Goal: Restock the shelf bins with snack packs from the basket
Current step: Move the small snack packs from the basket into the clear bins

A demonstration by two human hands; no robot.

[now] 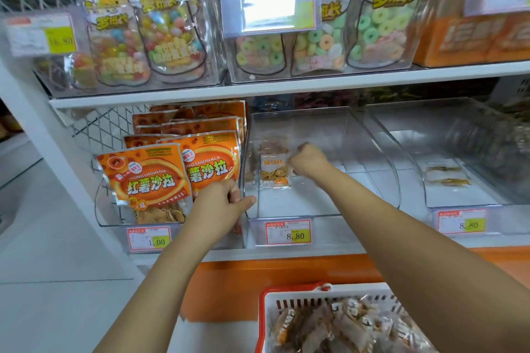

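Basket (269, 308) near; L hand (220, 203) grips bin (315, 198); R hand (308, 159) prob. pinches pack (274, 170).

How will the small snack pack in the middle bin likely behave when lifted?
Probably light: the right hand pinches the snack pack by one edge. Likely floppy and crinkly, being thin clear film around loose chips. Contents look brittle, so possibly crushable.

Both arms stretched forward, left hand (220, 203) curled, gripping, right hand (308, 162) apparently pinching
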